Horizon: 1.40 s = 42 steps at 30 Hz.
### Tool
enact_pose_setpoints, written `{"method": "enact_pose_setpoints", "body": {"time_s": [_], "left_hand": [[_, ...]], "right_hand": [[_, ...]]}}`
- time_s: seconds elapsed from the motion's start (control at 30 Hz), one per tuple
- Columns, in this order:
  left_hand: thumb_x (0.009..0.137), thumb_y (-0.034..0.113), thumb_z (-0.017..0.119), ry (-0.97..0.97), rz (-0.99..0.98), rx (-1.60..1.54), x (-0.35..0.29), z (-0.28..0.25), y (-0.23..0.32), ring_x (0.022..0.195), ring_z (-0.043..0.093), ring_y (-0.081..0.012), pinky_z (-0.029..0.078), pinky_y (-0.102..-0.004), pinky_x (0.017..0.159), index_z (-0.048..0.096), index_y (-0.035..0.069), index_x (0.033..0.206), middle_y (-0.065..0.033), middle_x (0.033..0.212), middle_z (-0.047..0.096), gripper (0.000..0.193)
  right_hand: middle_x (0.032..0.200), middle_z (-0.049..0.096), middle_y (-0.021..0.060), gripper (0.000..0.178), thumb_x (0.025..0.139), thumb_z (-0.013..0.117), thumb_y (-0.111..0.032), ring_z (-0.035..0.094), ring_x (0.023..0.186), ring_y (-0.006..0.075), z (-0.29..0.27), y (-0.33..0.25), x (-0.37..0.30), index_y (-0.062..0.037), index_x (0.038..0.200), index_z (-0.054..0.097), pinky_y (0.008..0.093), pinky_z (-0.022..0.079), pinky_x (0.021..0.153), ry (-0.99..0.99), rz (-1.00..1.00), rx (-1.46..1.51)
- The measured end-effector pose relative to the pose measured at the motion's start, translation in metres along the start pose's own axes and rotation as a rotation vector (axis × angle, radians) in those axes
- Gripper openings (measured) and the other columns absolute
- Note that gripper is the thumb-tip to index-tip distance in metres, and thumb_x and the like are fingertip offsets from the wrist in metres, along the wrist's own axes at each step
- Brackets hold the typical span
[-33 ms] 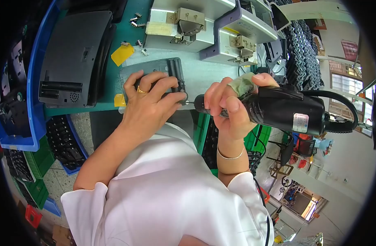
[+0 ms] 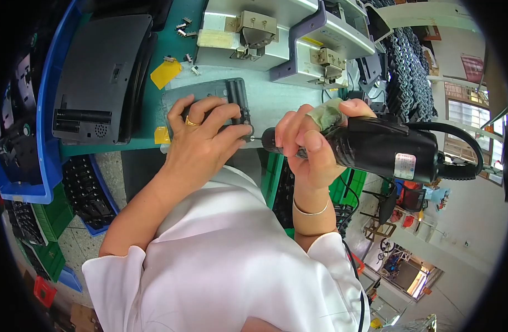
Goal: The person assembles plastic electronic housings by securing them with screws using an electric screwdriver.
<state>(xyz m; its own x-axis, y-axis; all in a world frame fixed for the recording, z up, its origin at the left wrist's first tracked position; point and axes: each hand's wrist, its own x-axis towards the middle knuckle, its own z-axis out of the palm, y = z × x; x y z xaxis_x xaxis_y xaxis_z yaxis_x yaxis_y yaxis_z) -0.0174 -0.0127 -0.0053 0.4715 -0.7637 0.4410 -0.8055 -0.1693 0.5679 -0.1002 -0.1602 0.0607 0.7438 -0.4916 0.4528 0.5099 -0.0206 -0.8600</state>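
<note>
left hand [image 2: 201, 133]: fingers spread over the dark panel [image 2: 209, 87] on the bench [image 2: 143, 120], hiding lots of it
right hand [image 2: 312, 133]: wrapped round a black driver [image 2: 389, 148], tip contact's hard to tell
blue bin [image 2: 44, 138]: partly lost in dark rim
silver machines [image 2: 276, 53]: right behind

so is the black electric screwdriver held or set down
Held: the right hand wraps around the electric screwdriver, its bit pointing toward the dark panel under the left hand.
</note>
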Motion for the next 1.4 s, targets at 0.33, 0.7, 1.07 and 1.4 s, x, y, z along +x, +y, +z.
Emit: {"method": "enact_pose_setpoints", "body": {"time_s": [0.33,0.7,1.07,1.4], "left_hand": [[0.069,0.018,0.079,0.006,0.000,-0.010,-0.003,0.001,0.001,0.116,0.048,-0.0198,0.021,-0.0469,0.104,0.069,0.021,0.096,0.0044,0.110,0.056,0.029],[0.068,0.016,0.078,0.023,-0.007,-0.026,-0.001,0.002,-0.001,0.115,0.048,-0.0173,0.023,-0.0482,0.103,0.069,0.017,0.091,0.0051,0.108,0.055,0.024],[0.067,0.014,0.078,0.069,0.049,0.038,-0.001,0.004,0.002,0.108,0.052,-0.0184,0.026,-0.0480,0.102,0.071,0.021,0.093,0.0050,0.101,0.059,0.028],[0.068,0.019,0.078,0.066,0.116,0.190,0.000,0.002,0.007,0.107,0.052,-0.0179,0.028,-0.0485,0.099,0.072,0.024,0.093,0.0046,0.098,0.058,0.026]], "right_hand": [[0.058,0.047,0.0033,0.046,0.089,0.063,-0.003,0.047,0.045,0.0137,0.001,0.006,-0.007,-0.0080,0.120,0.031,0.0317,0.048,0.047,-0.064,-0.048,-0.042],[0.055,0.045,0.0014,0.047,0.090,0.069,-0.020,0.046,0.044,0.0152,0.016,0.005,-0.020,-0.0206,0.112,0.027,0.0338,0.046,0.048,0.051,0.022,-0.243],[0.059,0.049,0.0054,0.046,0.086,0.061,0.001,0.051,0.049,0.0162,-0.011,-0.004,-0.006,-0.0084,0.123,0.035,0.0317,0.048,0.049,0.210,-0.060,0.094],[0.061,0.051,0.0083,0.047,0.087,0.057,-0.003,0.051,0.050,0.0166,-0.061,-0.029,0.070,-0.0035,0.126,0.032,0.0344,0.051,0.054,0.377,-0.443,-0.200]]}}
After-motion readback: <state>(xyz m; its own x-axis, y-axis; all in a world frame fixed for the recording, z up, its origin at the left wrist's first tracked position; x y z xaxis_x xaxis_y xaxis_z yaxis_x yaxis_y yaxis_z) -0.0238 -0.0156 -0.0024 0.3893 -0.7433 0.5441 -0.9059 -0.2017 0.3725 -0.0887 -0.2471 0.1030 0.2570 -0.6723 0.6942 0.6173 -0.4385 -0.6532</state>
